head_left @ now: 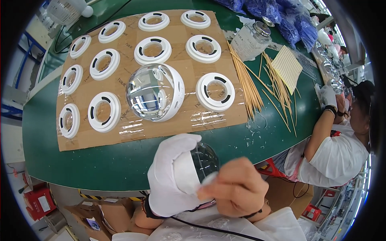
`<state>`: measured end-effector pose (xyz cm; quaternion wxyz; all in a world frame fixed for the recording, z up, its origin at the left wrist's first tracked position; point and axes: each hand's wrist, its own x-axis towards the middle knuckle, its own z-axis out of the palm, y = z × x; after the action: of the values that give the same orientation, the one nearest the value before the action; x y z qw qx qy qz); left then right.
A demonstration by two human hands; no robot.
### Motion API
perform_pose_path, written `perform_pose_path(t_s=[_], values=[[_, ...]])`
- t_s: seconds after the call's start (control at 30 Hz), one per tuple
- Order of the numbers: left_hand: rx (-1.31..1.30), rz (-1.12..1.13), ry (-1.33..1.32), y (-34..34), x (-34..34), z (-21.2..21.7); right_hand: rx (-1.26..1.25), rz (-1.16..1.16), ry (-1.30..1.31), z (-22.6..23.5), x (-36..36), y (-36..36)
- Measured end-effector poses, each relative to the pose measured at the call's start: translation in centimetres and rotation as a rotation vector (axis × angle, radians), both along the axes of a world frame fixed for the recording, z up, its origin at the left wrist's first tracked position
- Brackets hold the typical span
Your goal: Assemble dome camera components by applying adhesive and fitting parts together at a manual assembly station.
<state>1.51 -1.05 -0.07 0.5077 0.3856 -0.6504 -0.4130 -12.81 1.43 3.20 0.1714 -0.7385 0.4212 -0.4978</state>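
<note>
In its white glove, my left hand [169, 176] wraps round the white base [185, 172] of a clear glass globe [206, 158], tilted so the glass faces right. Close against the globe's lower right, my bare right hand [239, 186] is closed in a pinch on a small white piece [208, 180]. Motion blurs that piece, so its kind is unclear. Beyond my hands a larger clear globe [148, 94] lies on its side, its white base [177, 91] toward the right. Several white rings [200, 89] with black arc strips surround it on a cardboard sheet [161, 127].
Thin wooden sticks [246, 86] lie spread right of the cardboard, beside a clear jar [249, 41] and a dotted yellow sheet [288, 68]. Blue plastic bags [263, 11] are heaped at the far right of the green table [100, 168]. Another person [335, 154] sits at the right edge.
</note>
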Motion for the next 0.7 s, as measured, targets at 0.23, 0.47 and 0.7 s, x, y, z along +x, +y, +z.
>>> perform_pose_path(t_s=[0.23, 0.47, 0.7], values=[[-0.017, 0.037, 0.038, -0.1, 0.2, -0.8, -0.048, 0.055, 0.081, -0.4, 0.4, 0.5], [-0.001, 0.065, 0.012, 0.0, -0.3, -0.5, -0.026, -0.011, -0.002, 0.3, 0.2, -1.8], [-0.052, 0.001, -0.046, -0.2, 0.2, -0.3, 0.063, 0.018, -0.021, -0.7, -0.2, 1.3]])
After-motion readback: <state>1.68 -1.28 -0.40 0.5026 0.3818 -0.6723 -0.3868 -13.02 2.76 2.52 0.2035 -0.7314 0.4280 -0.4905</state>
